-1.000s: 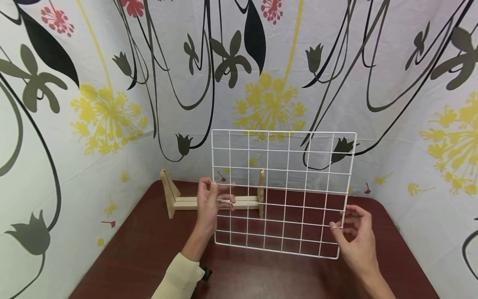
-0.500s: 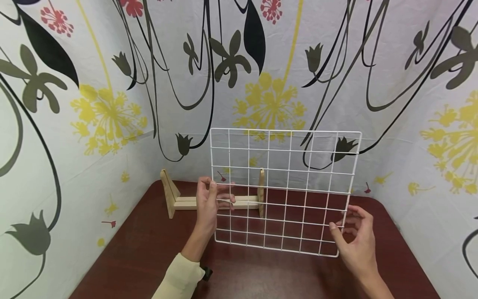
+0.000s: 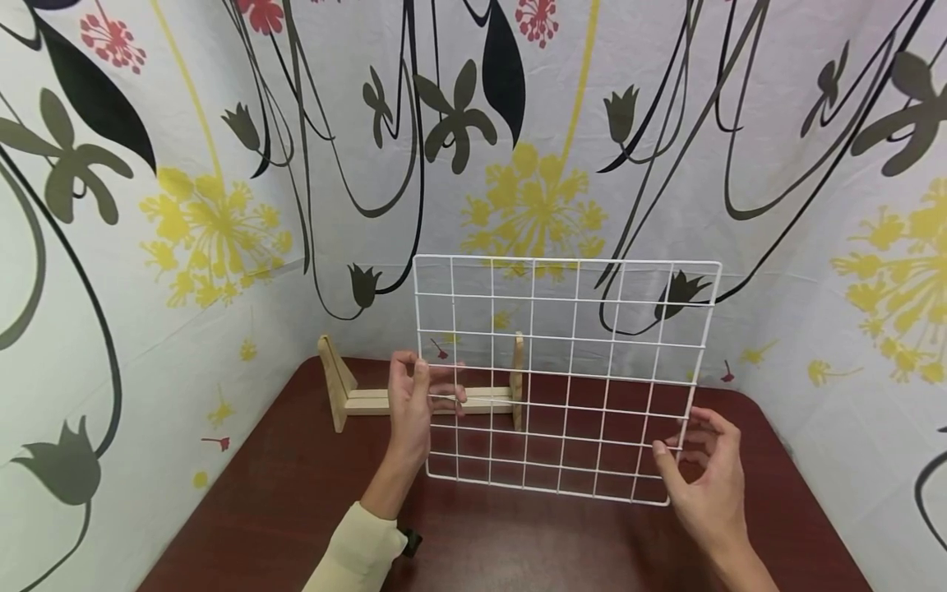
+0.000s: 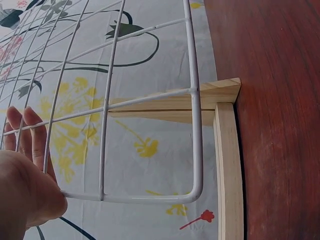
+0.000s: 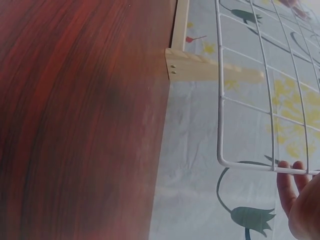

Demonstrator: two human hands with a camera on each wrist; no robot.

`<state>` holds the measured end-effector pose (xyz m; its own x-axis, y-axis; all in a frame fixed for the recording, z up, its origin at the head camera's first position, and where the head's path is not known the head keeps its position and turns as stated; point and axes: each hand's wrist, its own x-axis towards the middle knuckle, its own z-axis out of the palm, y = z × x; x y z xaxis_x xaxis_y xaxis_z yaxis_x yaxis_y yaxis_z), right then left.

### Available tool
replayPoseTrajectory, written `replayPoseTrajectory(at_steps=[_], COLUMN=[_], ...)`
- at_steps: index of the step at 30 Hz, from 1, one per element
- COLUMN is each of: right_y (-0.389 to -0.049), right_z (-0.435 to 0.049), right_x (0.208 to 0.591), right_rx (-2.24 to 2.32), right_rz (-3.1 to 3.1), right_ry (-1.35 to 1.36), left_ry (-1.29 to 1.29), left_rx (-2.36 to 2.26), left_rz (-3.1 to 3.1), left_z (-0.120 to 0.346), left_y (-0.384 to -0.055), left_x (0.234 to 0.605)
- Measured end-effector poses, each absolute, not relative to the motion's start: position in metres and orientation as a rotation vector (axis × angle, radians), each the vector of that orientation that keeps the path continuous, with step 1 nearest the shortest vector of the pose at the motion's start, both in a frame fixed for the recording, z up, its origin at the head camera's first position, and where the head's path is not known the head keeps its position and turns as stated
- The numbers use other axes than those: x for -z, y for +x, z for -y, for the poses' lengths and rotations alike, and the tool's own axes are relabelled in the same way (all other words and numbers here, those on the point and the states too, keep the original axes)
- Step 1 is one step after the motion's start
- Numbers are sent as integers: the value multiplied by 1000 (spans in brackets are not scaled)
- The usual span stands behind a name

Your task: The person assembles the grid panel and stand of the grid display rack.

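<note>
A white wire grid panel (image 3: 569,338) is held up over the table, its face toward the head camera and its top edge leaning away. My left hand (image 3: 411,396) grips its left edge, thumb in front and fingers behind the wires. At the opposite edge, low down, my right hand (image 3: 709,469) pinches the rim between thumb and fingers. In the left wrist view the panel's rounded corner (image 4: 197,192) stands out past the hand. The right wrist view has the fingertips (image 5: 284,166) at the outer wire.
Behind the panel a pale wooden stand (image 3: 366,403) with two upright end pieces rests on the dark red-brown table (image 3: 259,493). Its middle is partly hidden by my left hand. A flower-printed cloth (image 3: 185,345) encloses the table's back and sides.
The panel has tilted slightly, its top edge now looking wider and its bottom edge a little higher. Both hands keep their grip almost in place, and the wooden stand has not moved.
</note>
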<state>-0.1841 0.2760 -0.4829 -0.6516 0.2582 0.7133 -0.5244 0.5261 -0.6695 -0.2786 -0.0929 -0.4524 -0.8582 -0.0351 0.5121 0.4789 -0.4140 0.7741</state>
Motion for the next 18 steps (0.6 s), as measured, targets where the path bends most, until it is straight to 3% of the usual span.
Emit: replayPoseTrajectory(at_steps=[18], right_y=[-185], right_z=[-250], right_x=[460], right_rx=[-839], right_rz=[1476], right_ry=[278], left_ry=[-630], left_rx=[2369], left_rz=[1391], left_z=[88], left_y=[-277], left_x=[453])
